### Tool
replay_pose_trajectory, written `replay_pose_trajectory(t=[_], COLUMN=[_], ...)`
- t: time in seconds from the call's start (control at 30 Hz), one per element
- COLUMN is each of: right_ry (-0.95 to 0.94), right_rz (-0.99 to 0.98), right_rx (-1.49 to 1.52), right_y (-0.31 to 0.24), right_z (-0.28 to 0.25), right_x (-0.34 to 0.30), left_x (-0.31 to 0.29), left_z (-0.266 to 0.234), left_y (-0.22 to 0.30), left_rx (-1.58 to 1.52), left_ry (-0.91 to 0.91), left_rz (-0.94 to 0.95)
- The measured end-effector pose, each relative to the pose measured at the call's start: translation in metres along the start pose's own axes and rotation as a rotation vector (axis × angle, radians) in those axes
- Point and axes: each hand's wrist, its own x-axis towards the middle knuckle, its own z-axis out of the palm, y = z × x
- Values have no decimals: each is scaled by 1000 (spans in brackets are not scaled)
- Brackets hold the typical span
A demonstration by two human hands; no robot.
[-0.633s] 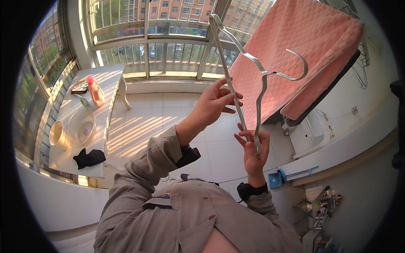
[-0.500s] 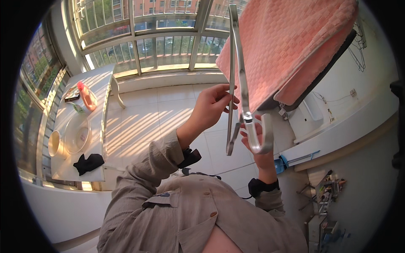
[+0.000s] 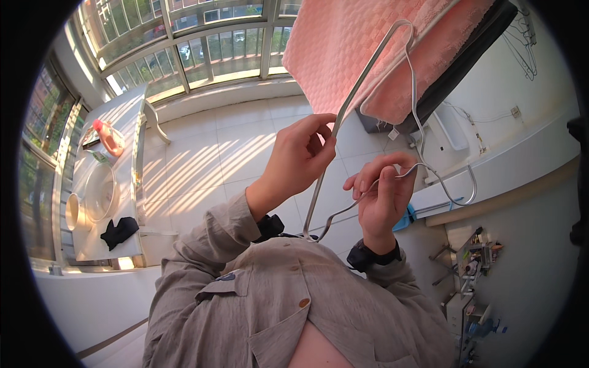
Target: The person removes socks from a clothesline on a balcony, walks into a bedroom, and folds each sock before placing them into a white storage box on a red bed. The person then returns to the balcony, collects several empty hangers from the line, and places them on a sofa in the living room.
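A silver metal clothes hanger is between my hands, turned so its hook points to the right. My left hand pinches its long straight bar between thumb and fingers. The fingers of my right hand are curled on the wavy shoulder wire, near the hook. Beyond the hanger hangs a pink textured towel, its upper part cut off by the frame. Dark grey fabric shows along the towel's right side.
At left a white table bears a pink bottle, a clear basin, a cream cup and a black cloth. A white sink, wire hangers, a blue dustpan and a cluttered rack are at right.
The hanger has turned from edge-on to showing its full outline, its hook swinging right. My right hand has come up from behind it to hold the wire. The view has shifted slightly.
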Motion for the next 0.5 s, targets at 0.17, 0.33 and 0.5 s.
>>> replay_pose_trajectory(t=[0.17, 0.33, 0.5], right_ry=[51, 103, 2], right_rz=[148, 224, 176], right_rx=[253, 261, 217], right_y=[11, 17, 17], right_z=[-20, -33, -39], right_x=[4, 12, 11], left_x=[-3, -5, -5], left_z=[19, 32, 35], left_y=[2, 6, 14], left_rx=[-4, 15, 106], left_ry=[29, 102, 138], left_rz=[127, 169, 215])
